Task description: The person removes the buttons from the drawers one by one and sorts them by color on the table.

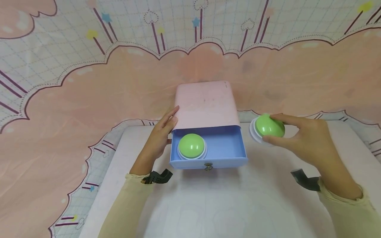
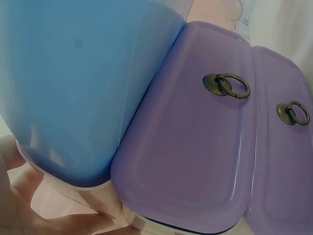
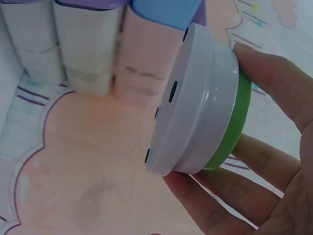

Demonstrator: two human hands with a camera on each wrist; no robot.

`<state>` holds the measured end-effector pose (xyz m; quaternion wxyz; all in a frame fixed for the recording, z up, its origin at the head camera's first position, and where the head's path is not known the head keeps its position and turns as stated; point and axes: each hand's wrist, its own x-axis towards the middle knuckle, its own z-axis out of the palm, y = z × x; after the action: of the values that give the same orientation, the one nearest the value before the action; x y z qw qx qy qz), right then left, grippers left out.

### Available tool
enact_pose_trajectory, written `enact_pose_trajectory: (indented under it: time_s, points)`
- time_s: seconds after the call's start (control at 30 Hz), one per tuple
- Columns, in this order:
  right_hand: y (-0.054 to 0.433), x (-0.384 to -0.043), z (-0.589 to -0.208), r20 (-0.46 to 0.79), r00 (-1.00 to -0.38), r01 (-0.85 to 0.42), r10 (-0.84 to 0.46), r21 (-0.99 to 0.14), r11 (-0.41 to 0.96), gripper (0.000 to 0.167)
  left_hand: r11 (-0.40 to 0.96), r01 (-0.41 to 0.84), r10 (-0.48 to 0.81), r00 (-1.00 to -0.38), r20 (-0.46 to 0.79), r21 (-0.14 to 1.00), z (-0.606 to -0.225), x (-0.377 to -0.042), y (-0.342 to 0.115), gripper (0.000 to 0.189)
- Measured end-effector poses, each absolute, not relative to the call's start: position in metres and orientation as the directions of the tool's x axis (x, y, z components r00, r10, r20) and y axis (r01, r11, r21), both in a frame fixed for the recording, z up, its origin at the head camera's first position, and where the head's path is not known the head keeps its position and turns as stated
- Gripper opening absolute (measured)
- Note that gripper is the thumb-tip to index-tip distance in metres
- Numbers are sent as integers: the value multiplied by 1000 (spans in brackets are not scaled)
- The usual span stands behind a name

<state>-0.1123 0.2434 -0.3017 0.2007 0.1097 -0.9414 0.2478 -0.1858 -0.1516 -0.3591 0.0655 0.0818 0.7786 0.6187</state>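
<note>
Just right of the open blue drawer, the right hand grips a green-domed puck. A matching puck sits in the drawer's left part. Left of the drawer, the left hand touches the pink cabinet, fingers extended; how firmly is unclear.

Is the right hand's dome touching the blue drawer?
Apart: in the head view, a strip of white table shows between the held dome and the drawer.

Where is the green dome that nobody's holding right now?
In the head view, that green dome sits inside the open blue drawer, toward its left end, on the side where the left hand touches the pink box.
</note>
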Motion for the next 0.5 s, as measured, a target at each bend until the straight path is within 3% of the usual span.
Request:
enact_pose_trajectory:
  time_s: [0.5]
  points:
    - [248, -133, -353, 336, -937, -255, -97, -466, 847, 66, 223, 50, 210, -978, 2, 974, -357, -184, -151, 49]
